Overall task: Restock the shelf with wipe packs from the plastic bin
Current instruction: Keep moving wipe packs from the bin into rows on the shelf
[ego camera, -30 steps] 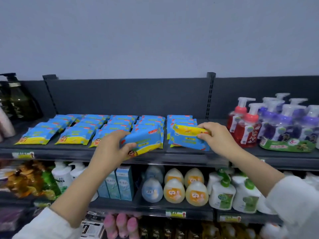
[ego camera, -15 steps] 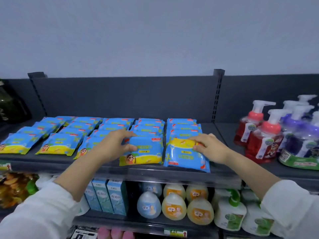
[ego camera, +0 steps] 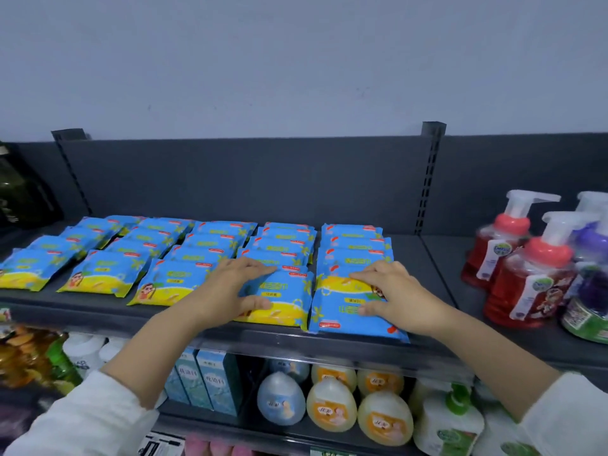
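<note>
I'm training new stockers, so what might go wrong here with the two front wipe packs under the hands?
1. The right hand presses a reversed pack that lies further forward than its neighbours, at the shelf edge; released there, it may slip off.
2. Its yellow band faces the back, unlike the front pack under the left hand, so the row would look mismatched.

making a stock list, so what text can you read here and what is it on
"10片装": small print on the wipe pack under the left hand.
"Dettol": green logo on the red pump bottle, faint.
Larger characters on the wipe packs: too blurred to read.
Blue boxes below: characters too blurred.
Egg-shaped bottles: labels too blurred.
</note>
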Motion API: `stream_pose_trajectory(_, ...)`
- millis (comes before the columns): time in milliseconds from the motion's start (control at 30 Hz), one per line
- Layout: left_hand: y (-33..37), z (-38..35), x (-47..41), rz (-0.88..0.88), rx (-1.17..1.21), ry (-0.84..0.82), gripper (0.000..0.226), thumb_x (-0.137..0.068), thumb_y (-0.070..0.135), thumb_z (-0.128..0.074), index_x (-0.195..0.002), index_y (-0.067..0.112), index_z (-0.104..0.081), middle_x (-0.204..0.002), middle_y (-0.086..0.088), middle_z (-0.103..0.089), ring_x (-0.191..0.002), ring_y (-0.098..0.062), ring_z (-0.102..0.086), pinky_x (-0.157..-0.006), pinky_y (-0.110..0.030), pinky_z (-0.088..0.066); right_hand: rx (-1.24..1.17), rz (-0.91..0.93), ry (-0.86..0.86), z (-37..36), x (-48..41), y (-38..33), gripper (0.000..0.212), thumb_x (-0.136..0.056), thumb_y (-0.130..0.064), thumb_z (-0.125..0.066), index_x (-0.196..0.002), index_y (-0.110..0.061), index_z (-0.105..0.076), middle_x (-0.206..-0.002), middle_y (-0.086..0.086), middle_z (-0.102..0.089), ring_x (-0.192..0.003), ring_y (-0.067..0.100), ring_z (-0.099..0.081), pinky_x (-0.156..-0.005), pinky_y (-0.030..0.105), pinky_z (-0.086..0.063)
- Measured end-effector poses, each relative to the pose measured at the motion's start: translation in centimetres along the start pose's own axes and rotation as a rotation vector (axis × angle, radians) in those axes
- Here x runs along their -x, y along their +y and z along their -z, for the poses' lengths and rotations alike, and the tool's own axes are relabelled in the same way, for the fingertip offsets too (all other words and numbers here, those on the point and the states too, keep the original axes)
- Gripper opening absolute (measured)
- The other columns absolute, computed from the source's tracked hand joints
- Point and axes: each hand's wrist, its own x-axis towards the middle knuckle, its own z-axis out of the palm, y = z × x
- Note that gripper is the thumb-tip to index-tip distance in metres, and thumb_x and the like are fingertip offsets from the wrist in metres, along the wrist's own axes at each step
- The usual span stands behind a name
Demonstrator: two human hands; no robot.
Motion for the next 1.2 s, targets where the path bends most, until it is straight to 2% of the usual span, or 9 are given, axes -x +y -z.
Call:
stream_pose_trajectory(167, 0.4, 0.2, 0.1, 0.046, 0.000, -0.028, 0.065, -0.079, 0.036, -0.071, -0.137, 0.034, -0.041, -0.138, 0.008, -0.041, -0.129, -0.018, -0.030, -0.106, -0.028, -0.025, 0.001, -0.008, 0.010, -0.2, 0.0, 0.0, 0.061, -0.088, -0.038, -0.061, -0.142, -0.033, -0.034, -0.133, -0.011, -0.038, -0.127, 0.012, -0.027, -0.108, 0.033, -0.025)
stream_pose_trajectory(267, 0.2, 0.5, 0.3, 0.047, -0.049, -0.099, 0.072, -0.078, 0.035, -0.073, -0.139, 0.033, -0.037, -0.143, 0.007, -0.036, -0.131, -0.018, -0.029, -0.107, -0.031, -0.027, -0.009, -0.022, -0.033, -0.2, 0.3, 0.0, 0.066, -0.086, -0.041, -0.062, -0.144, -0.032, -0.032, -0.133, -0.011, -0.037, -0.129, 0.012, -0.025, -0.111, 0.039, -0.027)
stream_pose_trajectory(367, 0.2, 0.5, 0.3, 0.045, -0.046, -0.086, 0.074, -0.076, 0.034, -0.076, -0.139, 0.032, -0.037, -0.143, 0.008, -0.037, -0.132, -0.018, -0.027, -0.107, -0.031, -0.027, -0.016, -0.046, -0.057, -0.3, 0.4, -0.1, 0.071, -0.084, -0.042, -0.065, -0.144, -0.031, -0.030, -0.133, -0.010, -0.037, -0.130, 0.013, -0.024, -0.111, 0.042, -0.027)
stream_pose_trajectory(600, -0.4, 0.3, -0.4, 0.024, -0.045, -0.081, 0.074, -0.080, 0.032, -0.072, -0.142, 0.028, -0.033, -0.148, 0.004, -0.033, -0.138, -0.020, -0.021, -0.111, -0.031, -0.021, 0.054, -0.141, -0.072, -0.2, -0.2, -1.8, 0.069, -0.087, -0.033, -0.063, -0.146, -0.026, -0.028, -0.141, -0.002, -0.034, -0.134, 0.020, -0.025, -0.110, 0.045, -0.027)
stream_pose_trajectory(767, -0.9, 1.0, -0.4, 0.012, -0.100, -0.219, 0.078, -0.080, 0.038, -0.071, -0.145, 0.028, -0.028, -0.150, 0.001, -0.031, -0.139, -0.022, -0.021, -0.111, -0.033, -0.025, 0.116, -0.240, -0.065, -0.7, 0.5, -3.2, 0.065, -0.093, -0.027, -0.056, -0.148, -0.025, -0.022, -0.152, -0.003, -0.023, -0.141, 0.020, -0.018, -0.116, 0.051, -0.015)
stream_pose_trajectory(867, -1.4, 0.9, 0.0, -0.037, -0.088, -0.217, 0.076, -0.083, 0.037, -0.067, -0.146, 0.030, -0.025, -0.153, 0.004, -0.026, -0.141, -0.020, -0.018, -0.114, -0.034, -0.022, 0.177, -0.285, -0.020, -1.1, 1.1, -4.3, 0.061, -0.095, -0.023, -0.052, -0.148, -0.026, -0.022, -0.156, -0.006, -0.014, -0.145, 0.017, -0.007, -0.117, 0.054, -0.004)
stream_pose_trajectory(967, -1.6, 0.7, 0.4, -0.122, -0.091, -0.176, 0.071, -0.086, 0.035, -0.064, -0.146, 0.032, -0.026, -0.155, 0.007, -0.019, -0.144, -0.019, -0.011, -0.116, -0.038, -0.017, 0.150, -0.297, 0.059, -1.6, 1.8, -5.4, 0.059, -0.096, -0.021, -0.050, -0.147, -0.025, -0.023, -0.157, -0.007, -0.013, -0.145, 0.015, -0.006, -0.116, 0.052, -0.003)
stream_pose_trajectory(1100, -1.0, 0.9, 1.0, -0.281, -0.062, -0.042, 0.060, -0.085, 0.048, -0.060, -0.138, 0.027, -0.043, -0.148, 0.001, -0.037, -0.137, -0.022, -0.028, -0.113, -0.036, -0.024, 0.088, -0.318, 0.184, -2.1, 3.6, -5.7, 0.057, -0.095, -0.021, -0.051, -0.147, -0.025, -0.027, -0.156, -0.006, -0.020, -0.145, 0.014, -0.010, -0.118, 0.050, -0.009)
stream_pose_trajectory(1200, 0.4, 0.8, 1.1, -0.384, -0.021, 0.019, 0.071, -0.075, 0.066, -0.037, -0.131, 0.026, -0.053, -0.139, 0.001, -0.049, -0.129, -0.024, -0.040, -0.108, -0.042, -0.033, 0.045, -0.348, 0.273, -2.2, 6.0, -5.5, 0.054, -0.096, -0.019, -0.051, -0.145, -0.025, -0.029, -0.154, -0.006, -0.025, -0.146, 0.017, -0.011, -0.117, 0.048, -0.016)
